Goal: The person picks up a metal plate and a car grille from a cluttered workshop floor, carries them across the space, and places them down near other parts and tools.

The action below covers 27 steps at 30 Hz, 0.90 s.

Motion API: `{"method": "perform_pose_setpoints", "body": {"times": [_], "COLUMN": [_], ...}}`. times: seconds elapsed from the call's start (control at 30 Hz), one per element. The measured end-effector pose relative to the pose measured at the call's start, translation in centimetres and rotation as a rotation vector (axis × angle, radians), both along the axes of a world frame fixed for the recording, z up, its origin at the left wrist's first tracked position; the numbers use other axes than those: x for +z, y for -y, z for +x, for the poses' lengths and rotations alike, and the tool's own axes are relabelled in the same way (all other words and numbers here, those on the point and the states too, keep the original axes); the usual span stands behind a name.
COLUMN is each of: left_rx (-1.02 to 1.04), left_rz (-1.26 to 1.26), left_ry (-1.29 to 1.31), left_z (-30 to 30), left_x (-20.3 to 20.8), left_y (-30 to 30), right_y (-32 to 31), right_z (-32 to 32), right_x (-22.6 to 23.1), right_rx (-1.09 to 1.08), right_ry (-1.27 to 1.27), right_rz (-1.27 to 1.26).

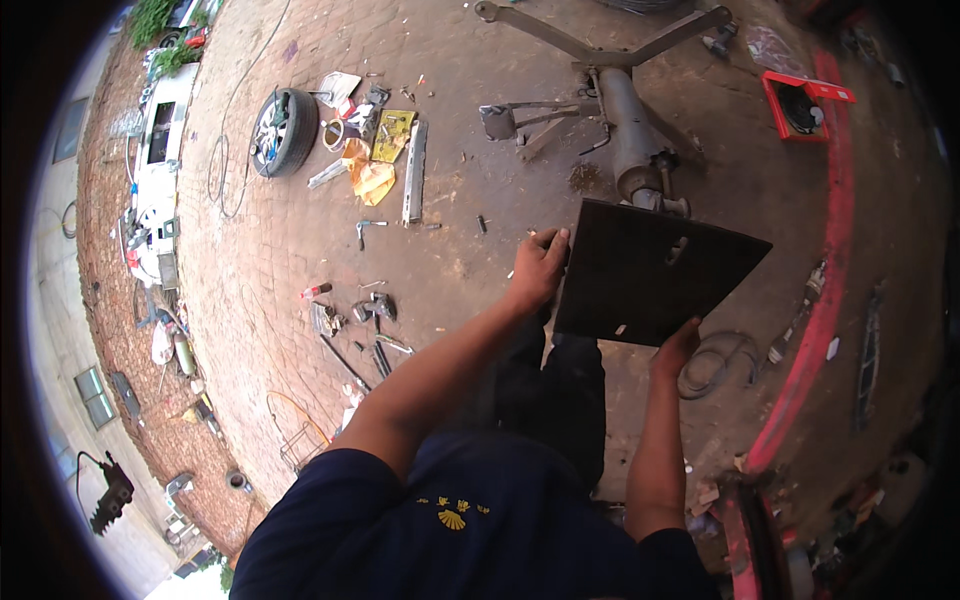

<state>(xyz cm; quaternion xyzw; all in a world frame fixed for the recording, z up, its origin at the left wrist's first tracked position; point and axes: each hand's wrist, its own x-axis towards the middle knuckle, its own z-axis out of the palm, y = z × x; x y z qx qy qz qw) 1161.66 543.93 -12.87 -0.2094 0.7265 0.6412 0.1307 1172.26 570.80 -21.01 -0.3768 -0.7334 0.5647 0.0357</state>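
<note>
A dark, flat, square panel (650, 275) with small slots is held tilted in front of me. My left hand (540, 266) grips its left edge, thumb and fingertips at the rim. At the lower right edge, my right hand (680, 347) holds the panel with the thumb on top; its other fingers are hidden beneath. Just past the far edge of the panel lies a grey metal cylinder (627, 125) with spread steel legs (660, 40), partly covered by the panel at its near end.
Left on the floor are a tire on a wheel (286, 133), a yellow tray (394, 135), a long metal bar (414, 172), a ratchet-like tool (368, 230) and a cordless power tool (377, 307). To the right, a red case (797, 106), a red rail (832, 220) and a coiled hose (707, 368).
</note>
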Motion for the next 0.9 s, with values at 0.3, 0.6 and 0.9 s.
{"method": "perform_pose_setpoints", "body": {"times": [0.3, 0.6, 0.9], "left_rx": [-0.082, -0.284, -0.501], "left_rz": [-0.074, 0.072, -0.045], "left_ry": [-0.155, -0.026, -0.084], "left_z": [1.8, 0.6, -2.3], "left_x": [-0.8, -4.7, -5.4], "left_y": [3.3, 11.8, 14.6], "right_y": [4.2, 14.2, 18.7], "right_z": [4.4, 6.7, 6.7], "right_x": [-3.7, -3.7, -3.9], "right_rx": [-0.132, -0.184, -0.323], "right_ry": [0.008, -0.021, -0.125], "right_rz": [-0.069, 0.040, 0.109]}}
